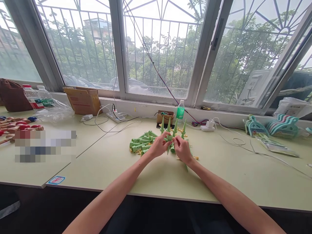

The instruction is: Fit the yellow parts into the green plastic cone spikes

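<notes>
Both hands meet over the middle of the table. My left hand [159,145] is closed, its thumb and fingers pinching a green plastic spike [169,138] by its wide round end, tip downward. From the other side, my right hand [182,149] pinches at the same end; its fingertips hide any small part there. Just behind the hands stand several green spikes [162,125] with points up. A pile of green tube-shaped pieces [140,142] lies beside my left hand. Small yellow valve-like parts [195,158] show near my right hand.
Behind the spikes are a small cardboard box [165,115] and a green-labelled bottle [180,111]. White cables and a power strip [117,114] run along the back. Packaged teal plastic items [282,126] sit at right, red-and-wood toys [21,126] at left.
</notes>
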A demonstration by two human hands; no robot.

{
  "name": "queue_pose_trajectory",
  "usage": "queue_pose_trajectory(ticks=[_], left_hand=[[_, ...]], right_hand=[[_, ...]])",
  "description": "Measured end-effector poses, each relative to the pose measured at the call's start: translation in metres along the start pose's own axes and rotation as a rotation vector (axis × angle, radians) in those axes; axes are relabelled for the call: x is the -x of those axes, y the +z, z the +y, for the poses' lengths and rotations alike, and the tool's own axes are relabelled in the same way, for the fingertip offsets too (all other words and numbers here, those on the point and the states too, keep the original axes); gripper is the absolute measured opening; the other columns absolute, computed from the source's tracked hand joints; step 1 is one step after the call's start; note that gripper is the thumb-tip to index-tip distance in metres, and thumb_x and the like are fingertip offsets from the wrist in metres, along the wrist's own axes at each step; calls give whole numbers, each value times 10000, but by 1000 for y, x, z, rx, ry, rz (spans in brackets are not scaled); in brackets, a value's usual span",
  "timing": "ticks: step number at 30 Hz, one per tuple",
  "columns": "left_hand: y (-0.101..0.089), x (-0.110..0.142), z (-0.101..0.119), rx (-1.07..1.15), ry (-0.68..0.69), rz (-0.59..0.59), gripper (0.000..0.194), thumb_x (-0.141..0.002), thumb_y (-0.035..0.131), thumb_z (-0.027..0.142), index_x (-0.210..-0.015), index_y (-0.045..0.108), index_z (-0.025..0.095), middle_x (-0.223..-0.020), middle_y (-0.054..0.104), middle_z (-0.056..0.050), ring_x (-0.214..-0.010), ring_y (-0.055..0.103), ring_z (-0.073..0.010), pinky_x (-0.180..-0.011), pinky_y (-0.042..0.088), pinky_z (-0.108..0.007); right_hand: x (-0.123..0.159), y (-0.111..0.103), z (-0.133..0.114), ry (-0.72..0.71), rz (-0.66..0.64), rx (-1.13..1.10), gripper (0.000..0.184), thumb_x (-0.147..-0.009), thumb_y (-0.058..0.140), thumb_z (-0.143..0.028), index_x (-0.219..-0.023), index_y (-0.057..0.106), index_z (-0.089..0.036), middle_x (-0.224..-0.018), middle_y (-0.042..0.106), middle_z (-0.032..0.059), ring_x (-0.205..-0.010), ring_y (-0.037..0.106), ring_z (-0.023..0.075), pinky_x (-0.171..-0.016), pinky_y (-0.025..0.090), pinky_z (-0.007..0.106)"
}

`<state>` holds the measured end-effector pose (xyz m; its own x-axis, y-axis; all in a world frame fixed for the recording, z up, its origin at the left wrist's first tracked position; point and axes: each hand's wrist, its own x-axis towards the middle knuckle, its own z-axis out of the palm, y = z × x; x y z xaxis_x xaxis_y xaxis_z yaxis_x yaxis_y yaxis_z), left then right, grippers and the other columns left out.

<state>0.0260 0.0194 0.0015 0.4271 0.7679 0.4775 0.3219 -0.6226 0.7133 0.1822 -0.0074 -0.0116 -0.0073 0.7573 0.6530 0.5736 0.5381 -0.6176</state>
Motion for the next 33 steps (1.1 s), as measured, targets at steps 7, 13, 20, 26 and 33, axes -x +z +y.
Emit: queue_pose_trajectory(ticks=[7, 13, 20, 26, 33], left_hand=[[2, -1, 4, 202, 13, 27, 411, -886, 481, 519, -1166, 407, 227, -1025, 560, -59, -522, 590, -80, -459, 497, -217], [2, -6, 7, 373, -171, 110, 478, -878, 402, 622, -776, 508, 167, -638, 585, -9, -485, 611, -142, -420, 485, -242], [-6, -6, 10, 547, -399, -58, 720, -839, 324, 735, -439, 467, 153, -403, 515, -51, -346, 495, -124, -370, 370, -236], [-6, -5, 7, 588, -474, -163, 796, -799, 295, 793, -440, 526, 121, -460, 566, -95, -370, 505, -131, -416, 383, -256], [-9, -4, 10, 581, -456, -187, 800, -784, 328, 798, -490, 584, 99, -529, 592, -100, -396, 500, -121, -447, 382, -263]], right_hand=[[0, -3, -2, 0, 76, -18, 288, -961, 403, -378, -761, 496, -193, -555, 451, -45, -485, 384, 105, -511, 310, 221], [-2, -3, -3, -14, 123, -42, 276, -968, 409, -377, -796, 519, -191, -604, 521, -25, -505, 450, 106, -532, 357, 213], [2, -2, -4, -76, 52, -91, 281, -968, 403, -379, -819, 549, -191, -660, 533, -3, -567, 478, 116, -568, 399, 214], [2, -1, -4, -104, -4, -149, 277, -966, 412, -367, -809, 553, -188, -650, 511, -10, -565, 459, 110, -561, 400, 211], [0, 0, 0, -80, 9, -154, 263, -963, 417, -361, -793, 528, -193, -607, 472, -26, -523, 427, 105, -528, 379, 212]])
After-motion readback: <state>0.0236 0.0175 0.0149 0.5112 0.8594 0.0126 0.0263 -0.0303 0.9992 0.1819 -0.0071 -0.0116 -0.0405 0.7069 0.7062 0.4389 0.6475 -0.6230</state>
